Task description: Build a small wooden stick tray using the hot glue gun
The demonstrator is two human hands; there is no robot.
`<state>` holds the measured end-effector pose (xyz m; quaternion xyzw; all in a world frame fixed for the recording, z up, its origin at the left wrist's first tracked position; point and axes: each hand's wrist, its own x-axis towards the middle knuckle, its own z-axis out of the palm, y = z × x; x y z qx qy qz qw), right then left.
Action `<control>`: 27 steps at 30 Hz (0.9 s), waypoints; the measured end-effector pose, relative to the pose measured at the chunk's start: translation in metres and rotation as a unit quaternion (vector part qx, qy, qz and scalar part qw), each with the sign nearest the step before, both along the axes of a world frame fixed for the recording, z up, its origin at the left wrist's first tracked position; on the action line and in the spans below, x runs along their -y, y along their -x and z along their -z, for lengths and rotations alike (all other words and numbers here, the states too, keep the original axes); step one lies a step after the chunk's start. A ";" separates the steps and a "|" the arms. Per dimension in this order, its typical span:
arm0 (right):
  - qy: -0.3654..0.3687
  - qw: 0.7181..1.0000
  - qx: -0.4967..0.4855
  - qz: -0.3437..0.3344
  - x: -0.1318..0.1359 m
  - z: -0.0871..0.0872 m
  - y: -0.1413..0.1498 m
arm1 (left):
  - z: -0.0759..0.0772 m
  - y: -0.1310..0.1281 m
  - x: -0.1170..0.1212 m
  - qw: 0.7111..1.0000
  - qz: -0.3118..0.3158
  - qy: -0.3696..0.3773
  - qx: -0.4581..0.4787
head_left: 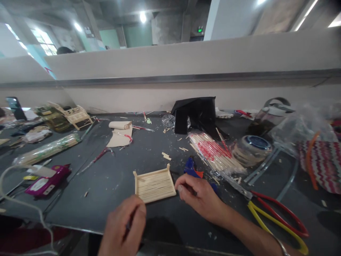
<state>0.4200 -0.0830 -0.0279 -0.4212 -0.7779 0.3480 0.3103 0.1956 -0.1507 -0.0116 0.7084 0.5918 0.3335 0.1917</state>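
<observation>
A small, shallow tray [154,187] built of thin wooden sticks lies on the dark table, with short posts at its two far corners. My left hand [125,224] is closed, its fingers curled at the tray's near left corner; whether it touches the tray I cannot tell. Beside the tray's right edge my right hand [199,197] is also closed, thumb and forefinger together. Anything between the fingers of either hand is hidden. A blue tool with an orange part [192,167] lies just beyond my right hand, partly covered by it.
Scissors with red and yellow handles [277,217] lie at right, near bagged sticks [210,151] and a clear round container [252,149]. A magenta device [49,180] with a white cord is at left. Behind are sandpaper-like brown sheet [119,137], black folded piece [197,110] and small wooden chair [77,115].
</observation>
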 end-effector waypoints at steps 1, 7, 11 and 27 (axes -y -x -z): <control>-0.021 1.000 0.010 -0.020 0.003 -0.002 0.001 | 0.001 -0.011 0.004 0.999 0.021 0.013 0.026; -0.155 0.984 0.026 -0.085 0.011 0.006 0.006 | 0.021 -0.054 -0.005 0.994 0.054 0.000 0.100; -0.149 0.984 0.011 -0.099 0.009 0.010 0.004 | 0.020 -0.059 -0.010 0.993 0.056 -0.031 0.099; -0.051 0.983 0.103 0.142 -0.031 0.004 -0.002 | 0.047 0.045 -0.069 0.985 -0.108 0.057 0.122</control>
